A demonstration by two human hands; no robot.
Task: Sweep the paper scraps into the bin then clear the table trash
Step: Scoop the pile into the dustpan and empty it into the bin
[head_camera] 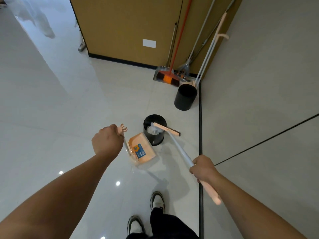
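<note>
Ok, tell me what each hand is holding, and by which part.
Left hand grips the dustpan by its handle top; right hand grips the broom on its pole.

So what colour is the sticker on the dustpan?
Blue, on the peach-orange plastic dustpan; head view shows it.

Dustpan (143,150) label: print unreadable.

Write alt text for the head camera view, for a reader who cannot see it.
A person stands on a glossy tiled floor, the left hand gripping the handle of an orange dustpan and the right hand gripping a broom whose head rests over a black bin holding white paper scraps. A second black bin and more brooms stand in the corner.
</note>
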